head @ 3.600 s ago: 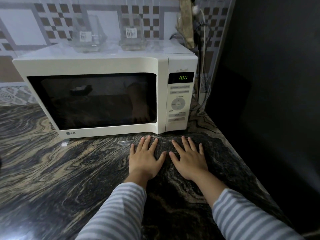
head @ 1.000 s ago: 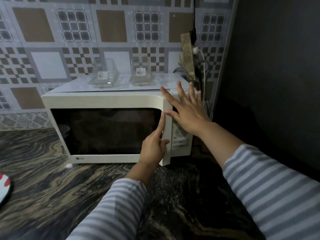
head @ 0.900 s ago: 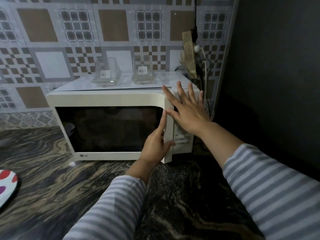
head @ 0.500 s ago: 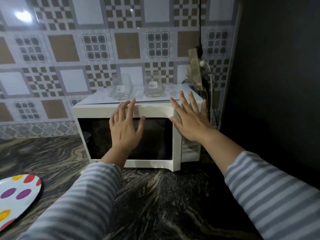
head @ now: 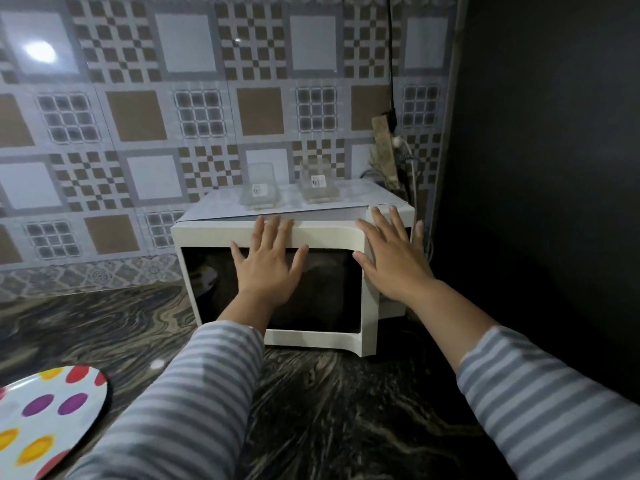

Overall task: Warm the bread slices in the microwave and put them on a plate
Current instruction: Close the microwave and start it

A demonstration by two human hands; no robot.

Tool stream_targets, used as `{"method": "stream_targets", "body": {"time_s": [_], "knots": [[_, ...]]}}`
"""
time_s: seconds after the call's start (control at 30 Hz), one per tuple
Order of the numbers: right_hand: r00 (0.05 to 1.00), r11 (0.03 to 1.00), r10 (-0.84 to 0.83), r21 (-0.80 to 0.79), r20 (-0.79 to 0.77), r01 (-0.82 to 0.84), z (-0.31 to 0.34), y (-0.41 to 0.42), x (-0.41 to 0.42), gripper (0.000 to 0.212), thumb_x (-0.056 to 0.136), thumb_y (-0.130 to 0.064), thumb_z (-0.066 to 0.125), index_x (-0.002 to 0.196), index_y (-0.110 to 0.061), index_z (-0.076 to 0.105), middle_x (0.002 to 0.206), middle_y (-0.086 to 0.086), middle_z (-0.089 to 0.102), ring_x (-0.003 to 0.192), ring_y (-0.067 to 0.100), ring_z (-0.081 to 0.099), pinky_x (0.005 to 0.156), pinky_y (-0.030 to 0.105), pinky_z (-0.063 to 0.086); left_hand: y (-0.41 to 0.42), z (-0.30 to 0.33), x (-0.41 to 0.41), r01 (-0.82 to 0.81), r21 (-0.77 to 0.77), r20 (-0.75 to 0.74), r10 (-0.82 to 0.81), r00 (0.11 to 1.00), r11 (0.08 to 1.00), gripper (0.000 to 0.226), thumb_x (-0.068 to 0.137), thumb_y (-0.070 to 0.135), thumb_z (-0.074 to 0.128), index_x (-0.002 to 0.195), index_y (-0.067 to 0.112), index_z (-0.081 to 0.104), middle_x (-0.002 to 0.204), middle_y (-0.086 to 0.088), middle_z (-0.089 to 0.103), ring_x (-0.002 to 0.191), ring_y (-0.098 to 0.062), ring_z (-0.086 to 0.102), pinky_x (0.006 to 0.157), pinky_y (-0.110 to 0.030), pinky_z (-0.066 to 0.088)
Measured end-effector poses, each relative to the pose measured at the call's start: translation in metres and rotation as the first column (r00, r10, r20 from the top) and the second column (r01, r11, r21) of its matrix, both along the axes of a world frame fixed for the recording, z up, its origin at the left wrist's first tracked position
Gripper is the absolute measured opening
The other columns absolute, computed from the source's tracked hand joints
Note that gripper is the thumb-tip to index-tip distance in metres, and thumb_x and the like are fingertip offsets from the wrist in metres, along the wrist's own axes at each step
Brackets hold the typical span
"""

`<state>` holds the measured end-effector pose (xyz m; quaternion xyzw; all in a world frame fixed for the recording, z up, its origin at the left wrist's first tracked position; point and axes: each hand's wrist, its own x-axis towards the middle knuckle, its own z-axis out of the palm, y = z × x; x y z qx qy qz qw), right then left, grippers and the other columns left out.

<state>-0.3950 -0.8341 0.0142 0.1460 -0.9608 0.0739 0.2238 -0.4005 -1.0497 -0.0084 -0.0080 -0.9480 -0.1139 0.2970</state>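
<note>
A white microwave (head: 207, 233) stands on the dark marbled counter against the tiled wall. Its door (head: 325, 237) hangs ajar, its right edge swung out from the body. My left hand (head: 268, 268) lies flat with spread fingers on the door's dark window and top frame. My right hand (head: 391, 258) is pressed flat, fingers straight, over the control panel at the microwave's right end. A white plate (head: 38, 420) with coloured dots sits at the lower left of the counter. No bread shows; the inside of the microwave is hidden.
Two clear glass containers (head: 261, 192) (head: 318, 187) stand on top of the microwave. A power cord and plug (head: 398, 143) hang at its right rear. A dark wall (head: 540, 168) closes off the right side. Marbled counter (head: 329, 410) stretches in front.
The door has swung further out at its right edge. My left hand moved from the door's edge to lie flat on the window. The view pulled back, showing more of the plate.
</note>
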Motion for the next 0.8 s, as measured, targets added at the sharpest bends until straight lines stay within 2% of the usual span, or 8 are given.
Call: {"method": "stream_targets", "body": {"time_s": [0.23, 0.37, 0.5, 0.8], "knots": [[0.989, 0.990, -0.138, -0.005, -0.054, 0.138, -0.004, -0.035, 0.083, 0.057, 0.100, -0.045, 0.032, 0.152, -0.028, 0.012, 0.162, 0.001, 0.004, 0.148, 0.024, -0.013, 0.115, 0.057, -0.008, -0.029, 0.001, 0.048, 0.145, 0.000, 0.024, -0.145, 0.989, 0.989, 0.060, 0.095, 0.060, 0.018, 0.150, 0.037, 0.011, 0.160, 0.012, 0.004, 0.147, -0.010, -0.012, 0.115, -0.061, 0.000], [0.984, 0.987, -0.160, 0.006, -0.078, 0.161, -0.005, -0.059, 0.129, 0.057, 0.100, -0.044, 0.031, 0.152, -0.027, 0.015, 0.161, 0.000, 0.009, 0.148, 0.024, -0.009, 0.116, 0.059, -0.008, -0.045, 0.007, 0.080, 0.214, 0.045, 0.064, -0.217, 0.974, 0.976, 0.058, 0.096, 0.058, 0.017, 0.149, 0.036, 0.015, 0.160, 0.012, 0.006, 0.147, -0.011, -0.009, 0.115, -0.061, 0.001], [0.984, 0.988, -0.152, 0.024, -0.096, 0.155, -0.002, -0.087, 0.173, 0.056, 0.100, -0.046, 0.029, 0.151, -0.025, 0.019, 0.161, 0.000, 0.012, 0.148, 0.021, -0.009, 0.116, 0.059, -0.007, -0.065, 0.012, 0.113, 0.228, 0.077, 0.124, -0.236, 0.964, 0.971, 0.060, 0.096, 0.060, 0.013, 0.151, 0.036, 0.012, 0.161, 0.012, 0.001, 0.147, -0.011, -0.006, 0.116, -0.058, -0.002], [0.983, 0.993, -0.090, 0.056, -0.158, 0.100, -0.003, -0.162, 0.243, 0.056, 0.100, -0.047, 0.026, 0.148, -0.019, 0.026, 0.158, 0.002, 0.022, 0.149, 0.022, -0.003, 0.113, 0.055, -0.015, -0.107, 0.022, 0.184, 0.191, 0.143, 0.214, -0.219, 0.952, 0.971, 0.060, 0.096, 0.059, 0.006, 0.151, 0.037, 0.014, 0.160, 0.014, 0.006, 0.148, -0.012, -0.001, 0.117, -0.056, -0.002]]}}
